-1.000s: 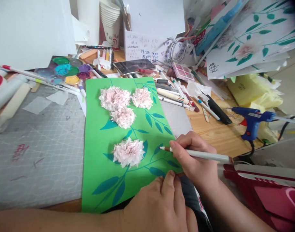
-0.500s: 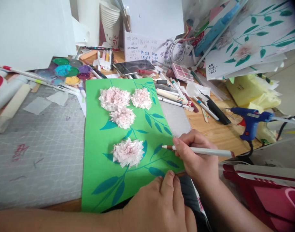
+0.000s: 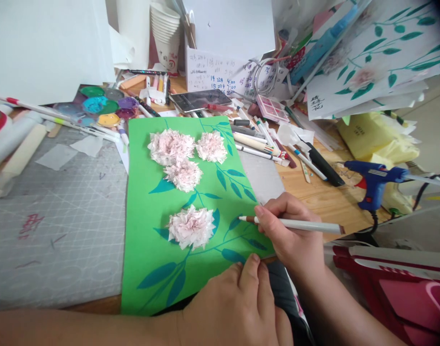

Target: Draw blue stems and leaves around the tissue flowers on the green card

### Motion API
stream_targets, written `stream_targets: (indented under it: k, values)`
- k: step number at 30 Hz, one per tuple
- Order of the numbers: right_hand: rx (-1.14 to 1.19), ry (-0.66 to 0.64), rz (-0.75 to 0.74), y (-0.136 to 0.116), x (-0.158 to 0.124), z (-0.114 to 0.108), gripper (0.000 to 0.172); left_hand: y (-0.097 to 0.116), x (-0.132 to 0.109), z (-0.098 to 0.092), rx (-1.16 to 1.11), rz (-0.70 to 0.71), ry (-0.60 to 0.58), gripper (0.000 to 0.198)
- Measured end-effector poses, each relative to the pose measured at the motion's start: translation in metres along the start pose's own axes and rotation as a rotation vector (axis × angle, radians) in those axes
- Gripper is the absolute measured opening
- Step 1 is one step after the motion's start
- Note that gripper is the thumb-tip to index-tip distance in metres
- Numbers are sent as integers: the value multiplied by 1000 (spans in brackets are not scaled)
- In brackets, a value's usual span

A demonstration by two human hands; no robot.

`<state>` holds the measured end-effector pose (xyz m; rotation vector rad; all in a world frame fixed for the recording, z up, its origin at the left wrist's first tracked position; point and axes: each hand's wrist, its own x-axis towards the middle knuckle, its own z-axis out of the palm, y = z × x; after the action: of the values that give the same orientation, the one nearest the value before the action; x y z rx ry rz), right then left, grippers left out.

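Note:
My right hand (image 3: pixel 292 235) is closed round a white marker pen (image 3: pixel 306 225) with a brown collar. The pen's tip is at a painted teal leaf (image 3: pixel 235 222) on the right part of a green sheet (image 3: pixel 142 192); whether it touches cannot be made out. Stretched over the sheet's lower edge, the fingers of my left hand (image 3: pixel 241 298) lie flat, with the thumb hidden. Ruffled pale pink paper flowers (image 3: pixel 191 227) stand on the sheet, several in all, among painted teal stems and leaves.
A grey cutting mat (image 3: pixel 61 230) with paper scraps lies under the sheet at left. Behind are a paint palette (image 3: pixel 97 105), a phone (image 3: pixel 200 100) and many pens. At right stand a blue glue gun (image 3: pixel 374 180) and a flower picture (image 3: pixel 382 62).
My right hand and the marker pen have shifted slightly to the left along the leaf. My left hand and the sheet stay almost where they were.

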<state>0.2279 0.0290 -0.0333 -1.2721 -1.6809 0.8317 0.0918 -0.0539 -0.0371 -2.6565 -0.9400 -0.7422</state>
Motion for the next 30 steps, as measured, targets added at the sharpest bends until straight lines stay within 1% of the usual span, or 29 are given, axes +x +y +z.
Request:
stream_targets:
  k: [3,6,10,15,17,20,25,30]
  values:
    - [-49,5,7,-2,0,1,25,0,0,0,-8,11,-16,13]
    - [-18,15,5,-1,0,1,25,-1,1,1,-12,7,-10,13]
    - [58,-22,-6,0,-1,-1,28,-1,1,1,-15,19,-28,13]
    - [9,-63,-27,2,-2,-1,28,1,2,1,-8,11,-1,12]
    - [-13,-57,-42,3,-1,-2,28,0,1,1,-11,9,-8,12]
    - [32,-36,-56,4,1,-4,28,-1,0,2,-6,3,-4,13]
    - [72,-105,-68,4,1,-3,26,-2,0,3,1,2,-8,13]
    - [10,-91,-55,2,-1,0,26,-1,1,2,-2,-9,-19,12]
